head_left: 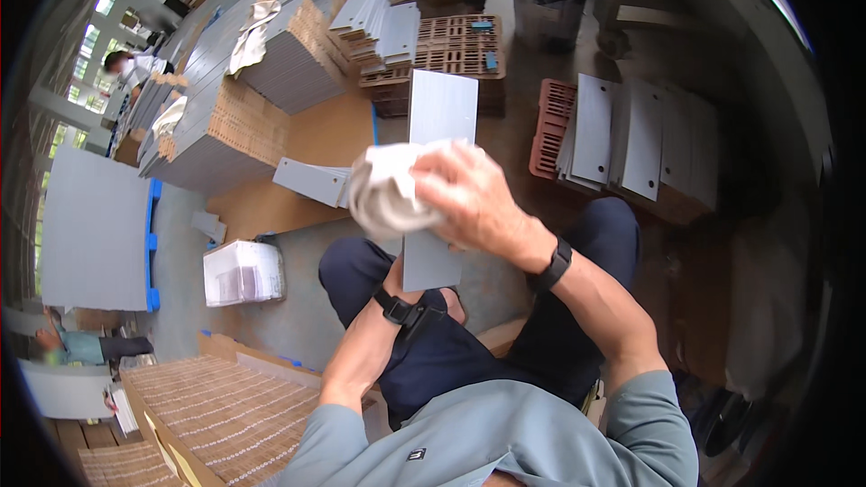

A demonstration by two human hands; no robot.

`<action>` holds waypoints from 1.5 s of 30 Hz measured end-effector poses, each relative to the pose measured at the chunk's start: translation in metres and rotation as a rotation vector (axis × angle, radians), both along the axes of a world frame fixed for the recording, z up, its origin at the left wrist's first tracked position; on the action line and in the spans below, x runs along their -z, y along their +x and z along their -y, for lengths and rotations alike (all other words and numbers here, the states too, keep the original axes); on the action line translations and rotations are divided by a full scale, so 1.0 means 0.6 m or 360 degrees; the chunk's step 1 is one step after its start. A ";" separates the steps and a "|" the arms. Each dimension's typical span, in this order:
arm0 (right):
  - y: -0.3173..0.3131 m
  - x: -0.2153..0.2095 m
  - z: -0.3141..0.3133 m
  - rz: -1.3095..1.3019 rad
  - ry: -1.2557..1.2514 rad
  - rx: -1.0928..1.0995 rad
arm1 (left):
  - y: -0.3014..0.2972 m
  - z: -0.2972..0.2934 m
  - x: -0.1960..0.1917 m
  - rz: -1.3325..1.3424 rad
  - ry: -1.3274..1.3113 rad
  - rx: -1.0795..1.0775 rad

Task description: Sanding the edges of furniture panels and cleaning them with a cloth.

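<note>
A long, narrow grey panel (442, 108) extends away from me above my lap. My left hand (395, 276) grips it from behind near its lower end; most of its fingers are hidden by the panel. Bunched in my closed right hand (478, 198) is a white cloth (379, 191), slightly blurred, lying over the panel's middle and left edge. Just left of the cloth, a few similar grey panels (307, 182) with a hole near the end lie fanned out on a brown board (244, 207).
Tall stacks of grey-faced boards (248, 122) stand at left. A brown plastic crate (460, 41) carries more panels; a reddish crate (552, 126) stands beside others at right. Also around me are a bucket (550, 9), a white box (242, 272) and a slatted brown surface (216, 406). Other people work nearby.
</note>
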State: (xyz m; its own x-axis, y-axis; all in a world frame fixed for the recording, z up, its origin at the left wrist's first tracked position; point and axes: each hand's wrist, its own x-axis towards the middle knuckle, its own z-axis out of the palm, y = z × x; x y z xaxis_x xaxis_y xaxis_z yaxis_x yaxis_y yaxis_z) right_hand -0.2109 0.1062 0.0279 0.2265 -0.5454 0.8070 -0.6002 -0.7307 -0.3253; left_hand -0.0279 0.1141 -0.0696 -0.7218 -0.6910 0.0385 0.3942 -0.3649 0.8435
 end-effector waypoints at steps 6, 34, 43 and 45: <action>-0.150 0.007 0.109 0.0559 0.0212 0.0859 | -0.081 -0.001 -0.043 -0.0678 0.1158 0.0591; -0.045 0.015 -0.024 -0.0257 0.0460 -0.0301 | -0.009 -0.034 0.024 0.0686 -0.0738 -0.0417; -0.005 0.056 -0.171 -0.0439 0.0828 -0.0838 | -0.045 0.046 0.004 -0.0892 0.0718 0.0185; -0.006 0.077 -0.210 -0.0614 0.0960 -0.0785 | -0.054 0.027 -0.019 -0.0864 0.0747 0.0064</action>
